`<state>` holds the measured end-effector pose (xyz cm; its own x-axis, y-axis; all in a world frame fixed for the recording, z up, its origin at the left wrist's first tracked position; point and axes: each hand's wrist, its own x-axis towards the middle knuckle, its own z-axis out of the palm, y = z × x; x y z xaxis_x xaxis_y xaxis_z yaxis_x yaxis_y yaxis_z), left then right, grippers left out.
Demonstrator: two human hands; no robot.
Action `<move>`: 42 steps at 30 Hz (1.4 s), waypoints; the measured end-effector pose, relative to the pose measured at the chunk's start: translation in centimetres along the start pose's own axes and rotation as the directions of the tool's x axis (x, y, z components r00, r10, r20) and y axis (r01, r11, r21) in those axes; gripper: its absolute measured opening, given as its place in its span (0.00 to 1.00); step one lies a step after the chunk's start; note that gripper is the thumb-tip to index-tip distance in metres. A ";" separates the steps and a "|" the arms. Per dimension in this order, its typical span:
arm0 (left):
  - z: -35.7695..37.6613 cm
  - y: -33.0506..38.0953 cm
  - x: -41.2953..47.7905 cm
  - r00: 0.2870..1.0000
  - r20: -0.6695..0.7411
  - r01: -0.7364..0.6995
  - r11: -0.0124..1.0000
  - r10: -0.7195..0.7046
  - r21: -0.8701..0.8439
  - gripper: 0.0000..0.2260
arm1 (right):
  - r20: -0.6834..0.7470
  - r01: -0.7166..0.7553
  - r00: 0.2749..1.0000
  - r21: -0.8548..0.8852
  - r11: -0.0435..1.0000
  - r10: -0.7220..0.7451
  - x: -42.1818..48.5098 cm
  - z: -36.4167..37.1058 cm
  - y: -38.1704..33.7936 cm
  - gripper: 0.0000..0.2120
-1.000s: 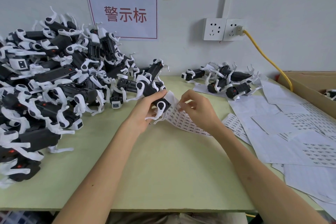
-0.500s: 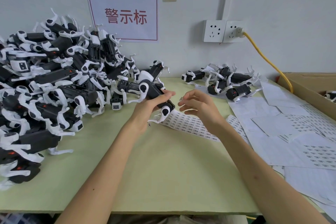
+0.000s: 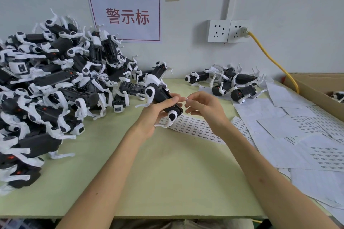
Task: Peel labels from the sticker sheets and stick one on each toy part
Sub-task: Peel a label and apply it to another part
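Pale green table (image 3: 167, 173) by a white wall: over its middle, the left hand (image 3: 154, 115) curls its fingers round a black-and-white toy part (image 3: 162, 96). Just beside it, the right hand (image 3: 202, 108) pinches a small white label (image 3: 186, 99). A sticker sheet (image 3: 195, 128) lies beneath them. A heap of toys (image 3: 46, 89) sits left, loose sheets (image 3: 297, 135) right.
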<state>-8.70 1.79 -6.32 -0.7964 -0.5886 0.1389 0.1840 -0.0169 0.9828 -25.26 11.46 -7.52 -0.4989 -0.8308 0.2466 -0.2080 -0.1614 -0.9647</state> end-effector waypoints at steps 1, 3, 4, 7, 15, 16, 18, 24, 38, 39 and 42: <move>0.0 0.1 0.0 1.000 -0.003 0.001 1.000 -0.001 -0.005 0.06 | -0.004 0.007 1.000 -0.014 1.000 -0.007 0.0 0.0 0.1 0.02; 0.0 0.1 0.0 1.000 0.005 0.000 1.000 0.000 -0.014 0.05 | -0.010 0.020 1.000 -0.039 0.999 -0.021 0.0 0.0 0.2 0.03; 0.0 0.0 0.0 1.000 0.009 -0.003 1.000 0.004 -0.017 0.05 | -0.015 0.027 1.000 -0.050 0.998 -0.028 0.1 0.1 0.2 0.03; 0.1 0.0 -0.1 1.000 0.014 -0.015 1.000 0.015 -0.005 0.05 | -0.042 0.048 0.998 -0.091 0.995 -0.052 0.1 0.0 0.3 0.04; 0.4 0.0 0.0 1.000 -0.015 -0.012 0.999 0.012 0.042 0.12 | -0.058 0.082 0.993 -0.235 0.969 -0.098 -0.2 0.4 0.2 0.04; 0.4 -0.1 0.0 1.000 -0.023 -0.015 0.999 0.016 0.049 0.13 | -0.062 0.086 0.993 -0.244 0.966 -0.104 -0.2 0.5 0.1 0.04; 0.5 -0.1 0.1 0.998 -0.053 -0.018 0.998 0.022 0.067 0.15 | -0.077 0.097 0.990 -0.253 0.963 -0.120 -0.3 0.8 0.0 0.04; 0.2 -0.3 0.2 0.978 -0.209 0.009 0.999 0.002 0.053 0.23 | -0.009 0.106 0.994 -0.074 0.992 -0.107 -0.8 1.1 -0.7 0.08; 0.8 -0.5 0.6 0.968 -0.240 0.104 0.988 -0.074 0.114 0.39 | -0.014 0.019 1.000 0.233 0.972 -0.016 -0.8 2.2 -0.6 0.34; 0.7 -0.7 0.7 0.976 -0.213 0.082 0.981 -0.043 0.174 0.36 | -0.050 0.023 0.999 0.282 0.959 -0.009 -0.6 2.0 -0.6 0.34; 0.4 -1.3 1.1 0.990 -0.138 0.018 0.918 0.039 0.396 0.07 | -0.141 0.043 0.990 0.448 0.893 0.023 -0.2 0.8 -0.8 0.31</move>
<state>-10.05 1.53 -7.37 -0.7016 -0.6945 0.1595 -0.0739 0.2936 0.9531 -24.35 11.32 -6.83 -0.6169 -0.7511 0.2350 0.1696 -0.4185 -0.8922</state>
